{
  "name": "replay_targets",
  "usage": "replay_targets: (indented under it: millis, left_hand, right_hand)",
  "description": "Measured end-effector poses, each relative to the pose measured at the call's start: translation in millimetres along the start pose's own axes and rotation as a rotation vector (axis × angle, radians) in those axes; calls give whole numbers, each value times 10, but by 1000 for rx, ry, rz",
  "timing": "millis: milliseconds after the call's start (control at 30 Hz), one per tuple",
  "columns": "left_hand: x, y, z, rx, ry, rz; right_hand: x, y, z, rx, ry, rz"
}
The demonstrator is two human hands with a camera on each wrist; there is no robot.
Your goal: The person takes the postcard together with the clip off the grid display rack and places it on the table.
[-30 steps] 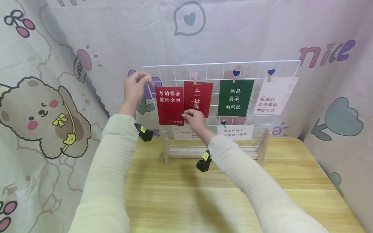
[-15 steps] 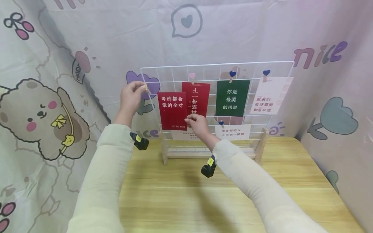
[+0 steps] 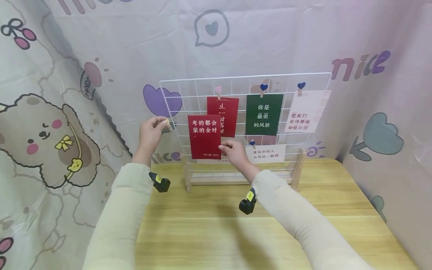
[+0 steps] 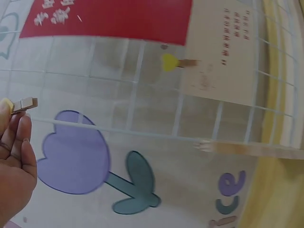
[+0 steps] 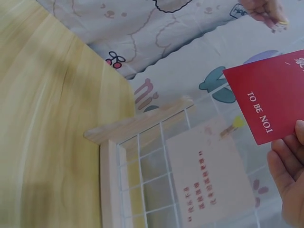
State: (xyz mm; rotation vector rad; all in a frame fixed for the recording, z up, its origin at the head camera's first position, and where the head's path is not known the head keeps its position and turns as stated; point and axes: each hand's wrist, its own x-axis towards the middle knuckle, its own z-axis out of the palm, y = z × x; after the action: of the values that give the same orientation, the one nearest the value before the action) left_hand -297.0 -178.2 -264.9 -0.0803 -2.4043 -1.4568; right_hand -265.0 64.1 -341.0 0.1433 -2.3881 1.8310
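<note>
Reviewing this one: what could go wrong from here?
The front red card could slip; the right hand pinches only its edge.
The wooden clip might drop, as the left hand holds it just by its yellow end.
In the head view, the cards overlap, so the upside-down red card may get brushed.

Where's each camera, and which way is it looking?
Head: on the head, facing forward and down at the rack; both sleeves, left grip and right grip show.
Left wrist: on that wrist, facing the rack; only left grip shows, pinching a clip.
Right wrist: on that wrist, facing table and rack; both grips show.
Both wrist views share the held card and pale card.
</note>
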Motion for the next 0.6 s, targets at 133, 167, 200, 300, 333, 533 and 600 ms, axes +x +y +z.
replay_targets:
  millis: [133,167,200,300,333,533,600]
  left_hand:
    - [-80,-144,25,15,-25,-9]
    - [-103,-166,32,14,-27,-8]
    - [-122,-194,40,10,-28,-9]
    - [-193,-261,67,-17,-33,-28]
    - [-213,-286,78,-20,-38,-32]
    - [-287,-455,146,-17,-95,-98]
    - [-305,-510,169,-4,-111,-126]
  right_hand:
    - [-55,95,-44,5,5,40]
    - [-68,119,-56,10,6,46]
    - [-80,145,-69,12,8,51]
    - [-119,218,-105,13,12,72]
    - [-134,241,-118,14,15,77]
    - [-230,363,-184,26,16,97]
    - [-262,402,-208,20,14,95]
